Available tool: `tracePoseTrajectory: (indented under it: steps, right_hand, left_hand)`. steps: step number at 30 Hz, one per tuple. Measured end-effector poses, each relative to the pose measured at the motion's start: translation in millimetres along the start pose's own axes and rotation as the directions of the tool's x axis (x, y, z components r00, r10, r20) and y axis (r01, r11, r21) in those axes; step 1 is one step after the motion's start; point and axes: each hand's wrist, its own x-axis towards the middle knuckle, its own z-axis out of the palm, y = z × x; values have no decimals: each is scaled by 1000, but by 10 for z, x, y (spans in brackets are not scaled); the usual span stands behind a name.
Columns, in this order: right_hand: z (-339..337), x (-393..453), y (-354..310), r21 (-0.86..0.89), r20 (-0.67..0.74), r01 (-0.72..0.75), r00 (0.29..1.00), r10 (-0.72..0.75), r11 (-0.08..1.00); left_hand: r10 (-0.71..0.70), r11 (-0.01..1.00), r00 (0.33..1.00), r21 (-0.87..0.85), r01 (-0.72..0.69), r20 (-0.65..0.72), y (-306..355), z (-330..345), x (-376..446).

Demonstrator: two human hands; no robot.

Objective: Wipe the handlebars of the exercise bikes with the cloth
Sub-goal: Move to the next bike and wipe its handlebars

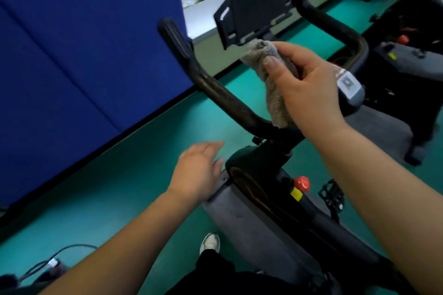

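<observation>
Head cam view, looking down over the bike. The right hand (309,84) has the cloth (271,79) bunched up in it, thumb pressed on the near side and fingers curled round the far side, so it's a proper grip. The cloth is a greyish-beige towel kind of thing, wadded at the top with a tail hanging down from the palm. It sits up over the middle of the handlebars (230,100), just below the black tablet holder (254,0); the hanging end comes down right at the bar's centre, though I can't tell if it's actually touching.

The left hand (199,170) is lower and nearer, fingers straight and relaxed, holding nothing. Its fingertips are right at the edge of the bike's black and grey frame (244,206), maybe just touching, hard to say.

The handlebars themselves are black, the left arm curving up and away to a ribbed grip at far left, the right one looping round behind the right hand. There's a red knob (301,183) and a yellow tag on the frame, with a pedal (332,195) to the right of them.

Teal floor (119,187), a blue partition (84,55) on the left, a second bike (407,55) at far right, and a white shoe (210,243) near the bottom.
</observation>
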Motion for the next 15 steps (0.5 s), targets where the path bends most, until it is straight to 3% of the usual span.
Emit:
tracePoseTrajectory:
  steps: [5,10,15]
  right_hand:
    - [344,268,-66,-8,98,0,995,1,1000]
    - [669,489,-114,-26,140,3,990,1,1000]
    - [908,777,-54,-194,93,49,995,-31,980]
  left_hand:
    - [-168,970,976,-200,138,-142,-159,-500,46]
    - [-226,939,946,-310,149,-232,-300,-908,271]
    - [-221,920,934,-379,103,-282,-440,-1264,593]
